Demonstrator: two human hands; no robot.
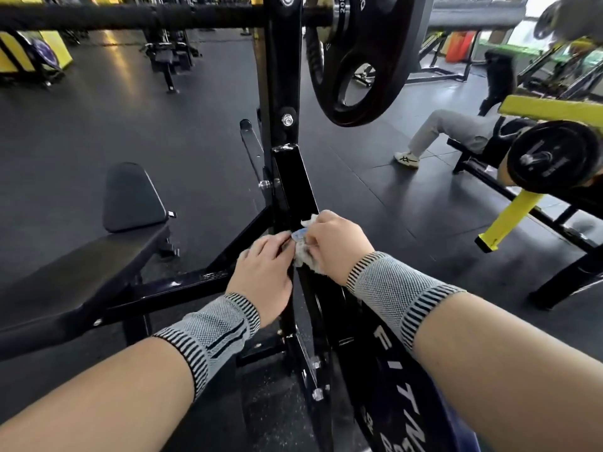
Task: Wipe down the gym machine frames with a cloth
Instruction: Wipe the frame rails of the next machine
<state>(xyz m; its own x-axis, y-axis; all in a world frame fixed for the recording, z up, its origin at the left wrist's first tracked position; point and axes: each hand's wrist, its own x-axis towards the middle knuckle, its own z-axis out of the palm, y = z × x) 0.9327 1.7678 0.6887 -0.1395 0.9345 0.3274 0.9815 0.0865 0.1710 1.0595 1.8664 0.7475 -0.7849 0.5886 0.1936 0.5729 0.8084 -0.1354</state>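
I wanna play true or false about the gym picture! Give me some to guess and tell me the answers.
1. Both hands are on the cloth. True: the left hand and right hand hold it together.
2. The cloth is on the floor. False: it is against the black frame post.
3. Both wrists wear striped grey bands. True.
4. The bench seat is yellow. False: it is black.
5. The weight plate up top lies flat on the floor. False: it hangs on a bar.

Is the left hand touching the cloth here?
Touching. The head view shows the left hand's fingertips pinching the cloth's edge, opposite the right hand.
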